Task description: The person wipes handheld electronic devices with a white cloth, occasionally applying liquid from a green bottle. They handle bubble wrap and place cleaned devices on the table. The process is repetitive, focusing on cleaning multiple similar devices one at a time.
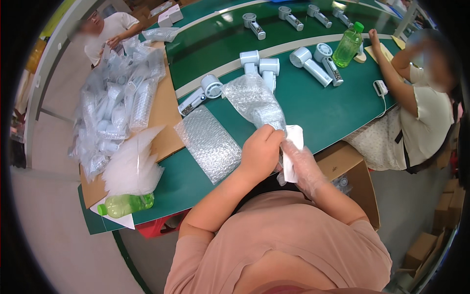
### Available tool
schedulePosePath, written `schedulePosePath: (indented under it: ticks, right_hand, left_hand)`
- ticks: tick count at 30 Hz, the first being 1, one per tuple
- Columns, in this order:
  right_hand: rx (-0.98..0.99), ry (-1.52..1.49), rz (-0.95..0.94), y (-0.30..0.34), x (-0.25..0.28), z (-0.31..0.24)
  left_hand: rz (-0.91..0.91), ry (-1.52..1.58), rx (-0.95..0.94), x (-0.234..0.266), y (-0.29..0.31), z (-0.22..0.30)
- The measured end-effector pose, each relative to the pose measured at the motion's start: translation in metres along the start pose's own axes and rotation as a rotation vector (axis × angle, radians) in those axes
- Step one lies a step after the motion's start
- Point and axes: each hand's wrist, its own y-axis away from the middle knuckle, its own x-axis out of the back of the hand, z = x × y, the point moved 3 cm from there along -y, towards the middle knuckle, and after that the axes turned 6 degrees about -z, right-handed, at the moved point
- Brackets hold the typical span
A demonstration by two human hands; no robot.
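My left hand [264, 151] is closed, its fingers pinching the lower end of a clear bubble-wrap bag [252, 100] that stretches away over the table. In a thin clear glove, my right hand [306, 169] grips a folded white cloth or paper [294, 147] right beside it. What lies inside the bag's lower end is hard to make out. A flat bubble-wrap bag [209, 144] rests on the table left of my hands. Beyond them are pale blue handheld fans, among them a pair [269, 66] partly behind the bag and one [210, 87] on the left.
Wrapped fans [117, 98] are heaped on cardboard at left, beside thin white sheets [132, 166] and a green bottle [127, 205]. Another green bottle [347, 46] stands at right. A green belt [220, 29] carries several fans. Two people sit nearby; an open carton [364, 191] is below right.
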Motion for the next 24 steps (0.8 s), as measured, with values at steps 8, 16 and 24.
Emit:
schedulePosePath:
  ticks: [8, 16, 24]
  right_hand:
    - [0.542, 0.686, -0.104, 0.024, -0.003, -0.057]
    - [1.001, 1.080, -0.083, 0.005, -0.008, -0.078]
    - [1.211, 1.209, -0.160, 0.016, -0.029, -0.109]
  left_hand:
    - [-0.069, 0.896, 0.491, 0.047, -0.011, -0.019]
    - [-0.084, 1.129, 0.652, 0.066, -0.014, -0.027]
    - [-0.078, 0.856, 0.530, 0.113, -0.036, -0.024]
